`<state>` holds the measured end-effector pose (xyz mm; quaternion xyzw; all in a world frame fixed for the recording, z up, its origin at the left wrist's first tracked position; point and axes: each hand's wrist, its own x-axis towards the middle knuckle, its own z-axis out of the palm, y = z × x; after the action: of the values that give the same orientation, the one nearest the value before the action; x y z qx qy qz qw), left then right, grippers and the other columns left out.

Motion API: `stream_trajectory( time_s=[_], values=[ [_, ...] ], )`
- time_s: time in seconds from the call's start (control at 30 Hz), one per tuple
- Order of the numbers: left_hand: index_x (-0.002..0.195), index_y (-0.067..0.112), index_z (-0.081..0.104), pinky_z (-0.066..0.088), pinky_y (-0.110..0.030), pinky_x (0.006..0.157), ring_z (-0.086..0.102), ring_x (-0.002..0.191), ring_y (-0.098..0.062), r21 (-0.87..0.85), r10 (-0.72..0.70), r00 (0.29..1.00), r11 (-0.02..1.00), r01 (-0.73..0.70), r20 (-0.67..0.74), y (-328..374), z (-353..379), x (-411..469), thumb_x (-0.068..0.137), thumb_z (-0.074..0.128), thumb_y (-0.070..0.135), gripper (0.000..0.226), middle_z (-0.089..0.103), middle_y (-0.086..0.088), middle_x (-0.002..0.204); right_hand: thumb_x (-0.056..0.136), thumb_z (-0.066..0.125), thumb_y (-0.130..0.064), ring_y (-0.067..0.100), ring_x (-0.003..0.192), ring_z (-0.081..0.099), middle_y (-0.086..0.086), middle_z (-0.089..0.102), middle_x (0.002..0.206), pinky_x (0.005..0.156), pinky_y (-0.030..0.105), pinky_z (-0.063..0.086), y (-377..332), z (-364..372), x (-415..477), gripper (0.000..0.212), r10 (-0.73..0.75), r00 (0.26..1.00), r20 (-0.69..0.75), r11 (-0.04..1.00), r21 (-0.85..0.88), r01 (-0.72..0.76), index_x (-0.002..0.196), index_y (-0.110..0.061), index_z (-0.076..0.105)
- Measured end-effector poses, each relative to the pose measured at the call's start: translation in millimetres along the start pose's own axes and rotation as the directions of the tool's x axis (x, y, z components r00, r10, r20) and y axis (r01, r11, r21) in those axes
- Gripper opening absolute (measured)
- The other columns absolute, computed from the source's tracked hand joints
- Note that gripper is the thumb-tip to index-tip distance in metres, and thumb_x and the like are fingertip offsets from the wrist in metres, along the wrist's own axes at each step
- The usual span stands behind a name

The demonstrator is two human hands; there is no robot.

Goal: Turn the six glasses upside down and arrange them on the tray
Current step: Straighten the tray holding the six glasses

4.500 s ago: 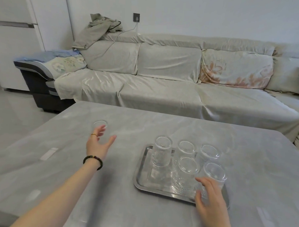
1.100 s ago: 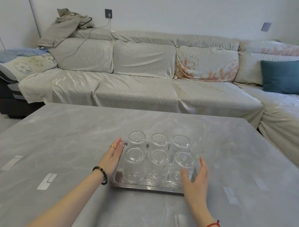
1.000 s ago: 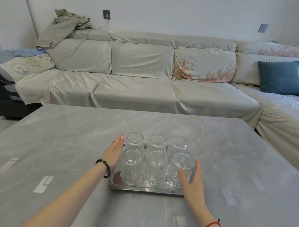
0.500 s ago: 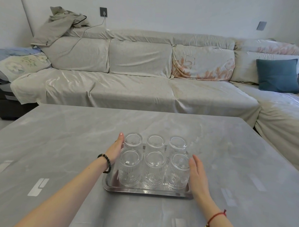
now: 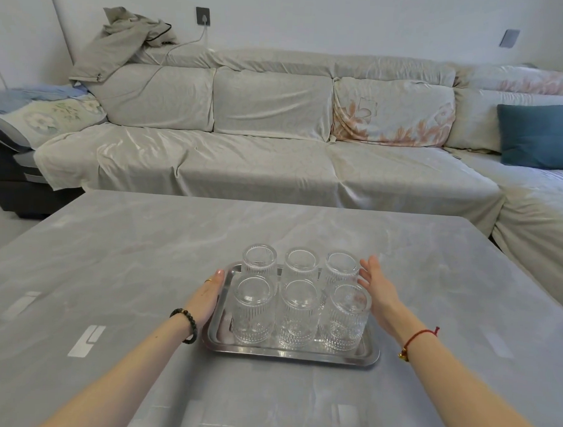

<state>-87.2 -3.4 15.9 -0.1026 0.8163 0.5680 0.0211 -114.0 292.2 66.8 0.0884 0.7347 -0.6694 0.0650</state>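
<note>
Several clear ribbed glasses [image 5: 298, 311] stand upside down in two rows of three on a steel tray [image 5: 287, 353] in the middle of the grey table. My left hand [image 5: 208, 296] lies flat against the tray's left rim, fingers straight. My right hand [image 5: 377, 288] is flat beside the right-hand glasses, above the tray's right rim, fingers stretched. Neither hand holds a glass.
The grey marble-look table [image 5: 142, 259] reaches to a covered sofa [image 5: 269, 161] behind it. A blue cushion [image 5: 539, 135] lies on the sofa's right part, and a jacket [image 5: 126, 35] hangs over its left back.
The sixth glass has come from the table's left side onto the tray. Both hands went to the tray's sides, and the right hand slid forward along the right edge.
</note>
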Motion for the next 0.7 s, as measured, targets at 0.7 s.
stream_trajectory(
  time_s=[0.7],
  values=[
    [0.138,0.01,0.027,0.028,-0.031,0.11,0.036,0.131,-0.019,0.2,0.086,0.996,0.977,-0.078,-0.032,-49,0,-66,0.06,0.082,0.026,0.097,0.037,-0.005,0.144,0.064,0.079,-0.039,0.023,0.138,0.025,-0.001,0.04,0.145,0.118,0.038,0.011,109,-25,-70,0.093,-0.21,0.975,-0.079,0.832,-0.539,0.135,0.14,-0.018,0.029]
  ],
)
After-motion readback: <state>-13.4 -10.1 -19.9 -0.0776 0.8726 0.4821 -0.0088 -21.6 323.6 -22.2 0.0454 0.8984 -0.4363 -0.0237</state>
